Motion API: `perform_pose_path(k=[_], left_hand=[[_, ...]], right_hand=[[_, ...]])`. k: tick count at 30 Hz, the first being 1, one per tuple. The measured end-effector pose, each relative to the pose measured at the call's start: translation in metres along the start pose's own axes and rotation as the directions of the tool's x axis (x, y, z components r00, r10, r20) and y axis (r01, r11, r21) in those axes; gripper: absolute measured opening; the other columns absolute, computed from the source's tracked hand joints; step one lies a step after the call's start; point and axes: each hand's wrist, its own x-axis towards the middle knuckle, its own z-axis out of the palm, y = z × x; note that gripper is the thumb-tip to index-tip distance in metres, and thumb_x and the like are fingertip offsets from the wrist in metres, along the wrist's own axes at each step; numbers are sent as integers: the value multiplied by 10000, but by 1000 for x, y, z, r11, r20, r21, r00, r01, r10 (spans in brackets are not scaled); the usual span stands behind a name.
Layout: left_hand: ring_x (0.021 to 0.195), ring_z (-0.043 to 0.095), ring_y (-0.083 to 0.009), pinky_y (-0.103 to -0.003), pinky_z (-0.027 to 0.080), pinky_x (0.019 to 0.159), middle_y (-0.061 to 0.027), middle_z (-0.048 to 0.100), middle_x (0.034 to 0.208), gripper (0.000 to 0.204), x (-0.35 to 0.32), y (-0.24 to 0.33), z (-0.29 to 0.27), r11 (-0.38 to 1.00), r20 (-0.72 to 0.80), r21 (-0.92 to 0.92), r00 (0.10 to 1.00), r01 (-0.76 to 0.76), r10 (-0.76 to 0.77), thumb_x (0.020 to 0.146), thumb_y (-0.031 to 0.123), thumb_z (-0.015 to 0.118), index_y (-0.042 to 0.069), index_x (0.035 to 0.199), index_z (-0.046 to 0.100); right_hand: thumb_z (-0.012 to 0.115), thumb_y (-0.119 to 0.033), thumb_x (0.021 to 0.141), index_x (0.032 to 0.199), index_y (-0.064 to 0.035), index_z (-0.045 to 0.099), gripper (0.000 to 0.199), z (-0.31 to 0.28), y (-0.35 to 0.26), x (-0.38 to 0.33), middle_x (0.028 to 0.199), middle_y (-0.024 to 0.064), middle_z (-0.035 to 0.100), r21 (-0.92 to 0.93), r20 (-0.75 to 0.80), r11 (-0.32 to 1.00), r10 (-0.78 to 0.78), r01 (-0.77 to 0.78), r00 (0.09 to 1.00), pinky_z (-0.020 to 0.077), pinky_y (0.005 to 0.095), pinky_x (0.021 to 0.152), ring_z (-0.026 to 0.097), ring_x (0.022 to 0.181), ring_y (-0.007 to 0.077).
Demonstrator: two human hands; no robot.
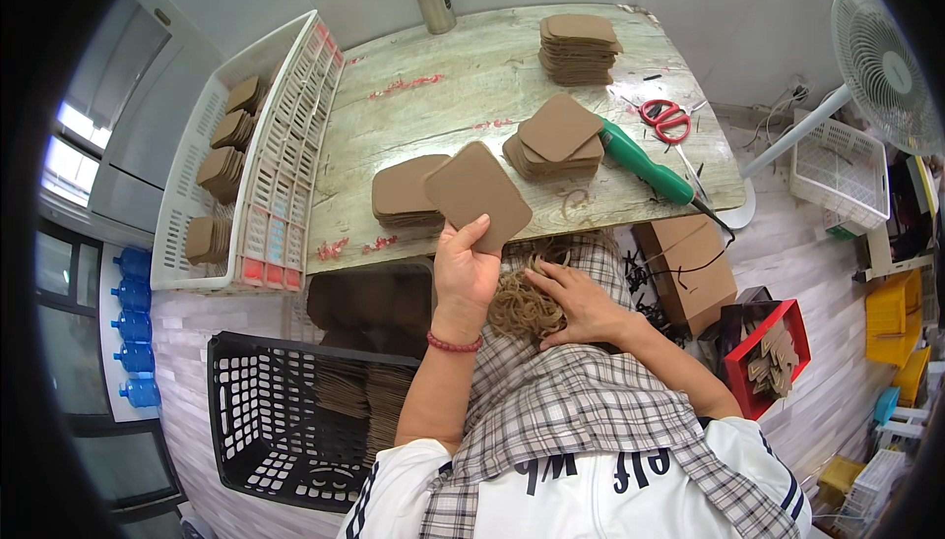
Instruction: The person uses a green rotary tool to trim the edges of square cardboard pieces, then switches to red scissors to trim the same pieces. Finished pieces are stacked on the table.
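Left hand [465, 271] is gripping a brown cardboard square [478, 196] by its lower edge, thumb pressing on the front, fingers behind, lifting it just above the near edge of the wooden table [443, 106]. Right hand [581, 305] is resting on a tangle of tan rubber bands [520, 305] lying in the lap on checked cloth [571, 401]; fingers are spreading narrow over the pile, possibly pinching a band, hard to tell from this angle. Just behind the held square, a low stack of squares [404, 192] is sitting on the table. Another stack [553, 137] is lying mid-table, touching a green-handled tool [645, 165]. A taller stack [579, 49] is sitting at the far edge, red scissors [667, 119] near it. White crate [246, 155] is standing at the left with more stacks, black basket [285, 421] below it.
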Motion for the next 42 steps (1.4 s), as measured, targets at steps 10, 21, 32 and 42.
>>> perform_pose_path(k=[10,21,32,42], left_hand=[[1152,535,-216,-378,435,1029,-94,544,1232,422,0,-4,1,1000,-39,-16,999,-27,26,861,-114,508,15,1259,464],[1179,513,-199,-374,416,1038,-72,538,1258,335,-2,-6,4,996,-46,-85,998,-38,34,944,60,531,25,1270,462],[1209,497,-201,-383,405,1038,-57,523,1300,384,0,-6,3,997,-19,-74,1000,20,-22,977,222,511,40,1308,444],[1204,510,-206,-374,443,1009,-56,526,1301,390,11,-9,-4,987,-3,133,996,86,-86,964,75,488,47,1347,417]], right_hand=[[704,-645,659,1435,-101,329,1018,-9,2,-11,1413,220,375,0,-86,999,46,-46,995,327,483,1045,423,1230,410],[573,-568,829,1396,-50,382,792,-6,4,-17,1410,178,404,9,-196,994,111,-111,974,327,441,1054,422,1252,360],[560,-373,918,1135,-13,615,424,-5,12,-11,1123,164,628,184,-533,967,251,-178,808,408,417,960,557,1079,331],[679,-477,794,1059,17,634,562,-117,89,78,1062,144,561,-95,-833,882,184,-462,522,493,396,800,587,947,281]])
